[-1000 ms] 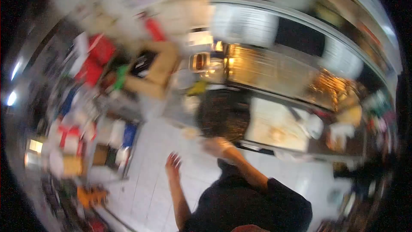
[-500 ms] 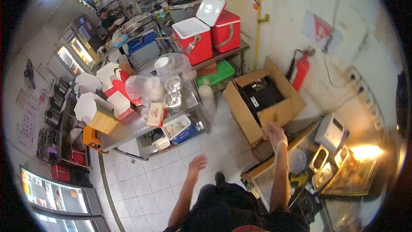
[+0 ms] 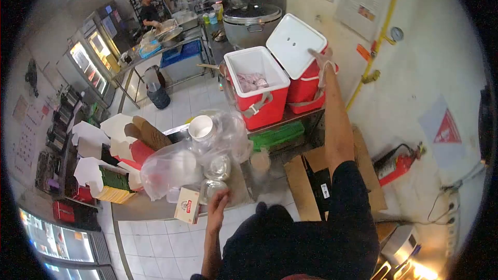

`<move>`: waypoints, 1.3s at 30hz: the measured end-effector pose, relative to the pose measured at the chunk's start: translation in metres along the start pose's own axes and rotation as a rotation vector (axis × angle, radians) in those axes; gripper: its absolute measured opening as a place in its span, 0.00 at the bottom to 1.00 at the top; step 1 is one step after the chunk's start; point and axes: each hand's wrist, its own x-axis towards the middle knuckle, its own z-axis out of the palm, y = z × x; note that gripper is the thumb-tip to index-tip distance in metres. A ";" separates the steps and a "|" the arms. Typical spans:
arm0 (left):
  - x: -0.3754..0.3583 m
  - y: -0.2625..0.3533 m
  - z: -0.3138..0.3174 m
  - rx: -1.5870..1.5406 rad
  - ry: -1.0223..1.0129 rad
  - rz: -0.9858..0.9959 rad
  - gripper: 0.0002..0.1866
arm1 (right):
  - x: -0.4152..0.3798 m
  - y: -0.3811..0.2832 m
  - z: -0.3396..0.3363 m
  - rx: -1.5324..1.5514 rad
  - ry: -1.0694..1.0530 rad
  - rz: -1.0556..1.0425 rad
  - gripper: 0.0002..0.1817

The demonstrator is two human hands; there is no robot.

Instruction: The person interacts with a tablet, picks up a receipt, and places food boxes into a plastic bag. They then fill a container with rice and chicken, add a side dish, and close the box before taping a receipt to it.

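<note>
My right hand (image 3: 323,63) reaches forward and holds the right edge of a white cooler lid (image 3: 295,44), which is tilted over the rear red cooler (image 3: 303,91). Left of it stands a red cooler (image 3: 264,105) with its top uncovered and pale pink pieces, perhaps raw meat, inside. My left hand (image 3: 217,210) is low in front of me, fingers loosely apart and holding nothing. It is nearest to the clear plastic containers (image 3: 210,189) and a small white and red box (image 3: 187,206).
Plastic-wrapped white bowls (image 3: 201,127) and paper boxes (image 3: 106,184) stand on the metal table at left. A cardboard box (image 3: 303,189) is below my right arm. A large pot (image 3: 252,23) is behind the coolers; a person (image 3: 149,11) stands far back.
The view has moved closer to the coolers. My right hand has gone from the cardboard box to the white lid. My left hand is now beside the metal table.
</note>
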 end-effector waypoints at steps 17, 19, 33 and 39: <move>0.333 0.167 0.236 0.188 0.302 0.624 0.17 | -0.075 -0.082 0.064 -0.330 -0.472 -0.958 0.25; 0.355 0.162 0.267 0.060 0.123 0.416 0.19 | -0.016 -0.035 0.011 -0.391 0.059 -0.540 0.28; 0.444 0.102 0.404 0.605 -0.174 0.601 0.38 | 0.104 0.116 -0.083 -0.479 -0.139 0.016 0.32; 0.451 0.107 0.412 0.673 -0.149 0.606 0.42 | 0.106 0.107 -0.086 -0.040 -0.100 -0.014 0.30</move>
